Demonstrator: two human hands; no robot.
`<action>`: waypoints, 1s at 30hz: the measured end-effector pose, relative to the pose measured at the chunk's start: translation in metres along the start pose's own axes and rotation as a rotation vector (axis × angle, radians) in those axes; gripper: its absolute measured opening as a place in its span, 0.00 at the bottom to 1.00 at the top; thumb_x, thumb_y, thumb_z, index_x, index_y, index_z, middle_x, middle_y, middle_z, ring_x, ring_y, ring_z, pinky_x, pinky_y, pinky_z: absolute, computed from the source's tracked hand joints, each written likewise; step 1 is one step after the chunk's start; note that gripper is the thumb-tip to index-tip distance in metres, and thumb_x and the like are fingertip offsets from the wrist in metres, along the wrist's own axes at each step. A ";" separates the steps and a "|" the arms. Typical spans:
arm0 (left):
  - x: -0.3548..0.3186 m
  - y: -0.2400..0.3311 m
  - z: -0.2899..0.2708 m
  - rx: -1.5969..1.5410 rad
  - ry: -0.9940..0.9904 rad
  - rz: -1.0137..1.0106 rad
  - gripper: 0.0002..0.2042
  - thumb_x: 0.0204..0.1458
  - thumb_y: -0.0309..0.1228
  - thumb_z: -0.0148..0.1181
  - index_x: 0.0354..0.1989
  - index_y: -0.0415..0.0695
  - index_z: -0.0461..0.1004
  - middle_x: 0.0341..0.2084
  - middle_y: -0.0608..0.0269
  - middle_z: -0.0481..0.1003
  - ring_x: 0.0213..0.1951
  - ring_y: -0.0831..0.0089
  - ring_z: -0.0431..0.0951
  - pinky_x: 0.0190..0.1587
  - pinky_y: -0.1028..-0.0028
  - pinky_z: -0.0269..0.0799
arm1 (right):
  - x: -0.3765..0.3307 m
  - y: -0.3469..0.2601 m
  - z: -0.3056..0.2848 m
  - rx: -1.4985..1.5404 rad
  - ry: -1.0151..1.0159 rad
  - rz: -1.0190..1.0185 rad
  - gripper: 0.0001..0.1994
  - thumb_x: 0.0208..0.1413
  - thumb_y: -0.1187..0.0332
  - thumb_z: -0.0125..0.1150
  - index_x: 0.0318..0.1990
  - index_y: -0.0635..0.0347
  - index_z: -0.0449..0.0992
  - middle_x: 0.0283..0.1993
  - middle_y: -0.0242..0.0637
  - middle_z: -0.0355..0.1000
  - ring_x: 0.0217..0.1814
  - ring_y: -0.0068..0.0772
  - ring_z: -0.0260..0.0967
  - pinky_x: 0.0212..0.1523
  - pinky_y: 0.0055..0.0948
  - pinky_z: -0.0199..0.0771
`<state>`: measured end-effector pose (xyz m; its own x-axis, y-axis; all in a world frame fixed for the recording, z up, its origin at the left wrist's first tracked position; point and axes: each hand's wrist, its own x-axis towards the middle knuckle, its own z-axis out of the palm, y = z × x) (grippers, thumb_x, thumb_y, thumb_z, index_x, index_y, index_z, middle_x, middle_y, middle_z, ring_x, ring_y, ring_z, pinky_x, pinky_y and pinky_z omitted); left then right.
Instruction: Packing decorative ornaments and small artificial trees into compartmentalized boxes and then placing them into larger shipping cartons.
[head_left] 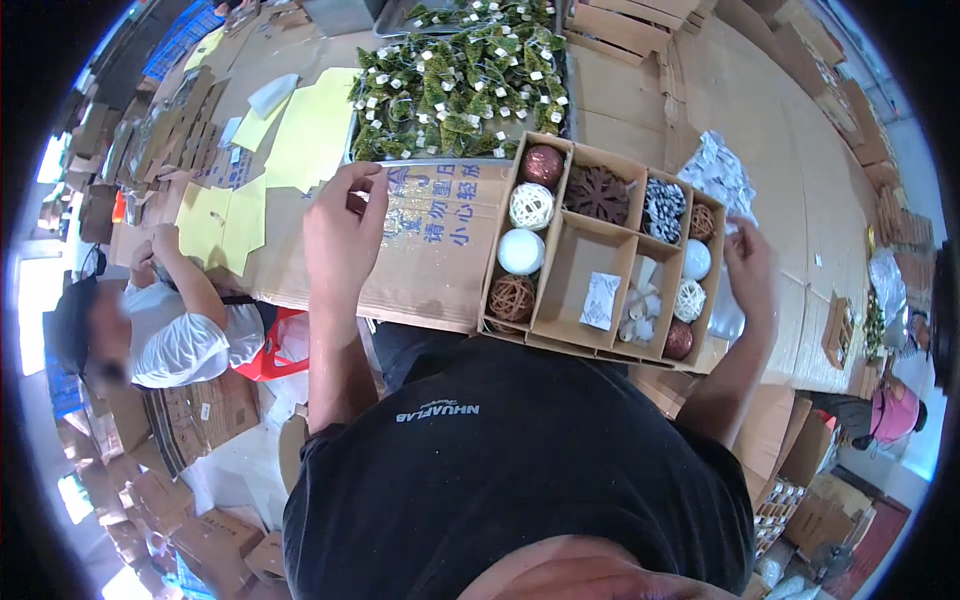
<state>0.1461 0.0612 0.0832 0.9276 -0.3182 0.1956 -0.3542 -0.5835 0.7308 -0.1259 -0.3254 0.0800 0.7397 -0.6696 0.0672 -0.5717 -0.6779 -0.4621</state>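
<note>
White fabric clothed the co-worker (195,345), positioned at 9 o'clock on a clock face centred on the open-topped, rectangular brown cardboard divided box (565,270). Flat yellow paper sheets (310,130) lay at 10 o'clock. The person's bare left hand (345,220) was raised at 9 o'clock, apart from the box, thumb and fingers curved toward each other; whether they gripped anything could not be told. Between 10 and 11 o'clock, a grey tray (515,130) held small green bristly pieces with white blocks (440,70).

The box's left column contained, from 11 to 8 o'clock, a dark red glittery ball (542,166), a white woven ball (531,206), a smooth white ball (521,251) and a brown woven ball (512,298). A dark brown snowflake (599,192) occupied 12 o'clock; a small white printed packet (600,300) lay at 6 o'clock; frosted grey pine cones (663,210) sat near 2 o'clock. The right column held four similar balls. Crumpled silvery wrapping (718,170) lay at 2 o'clock. The bare right hand (750,265), fingers curled, was just beside the box at 3 o'clock; its grip could not be determined.

Caution: a bump from the torso or right forearm could have tilted the box, letting balls roll over the dividers. Snagged wrapping could have dragged pieces out.
</note>
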 end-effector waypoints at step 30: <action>0.060 -0.164 0.120 0.190 -0.104 0.104 0.20 0.60 0.48 0.53 0.29 0.43 0.78 0.23 0.48 0.78 0.28 0.46 0.80 0.31 0.53 0.74 | -0.023 -0.067 -0.071 0.167 0.314 -0.309 0.06 0.60 0.71 0.61 0.41 0.64 0.80 0.29 0.32 0.74 0.31 0.18 0.69 0.34 0.20 0.70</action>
<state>0.2456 0.0480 -0.1029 0.8712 -0.4537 0.1876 -0.4724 -0.6707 0.5718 -0.1304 -0.2862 0.1723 0.7079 -0.5214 0.4765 -0.2578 -0.8188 -0.5130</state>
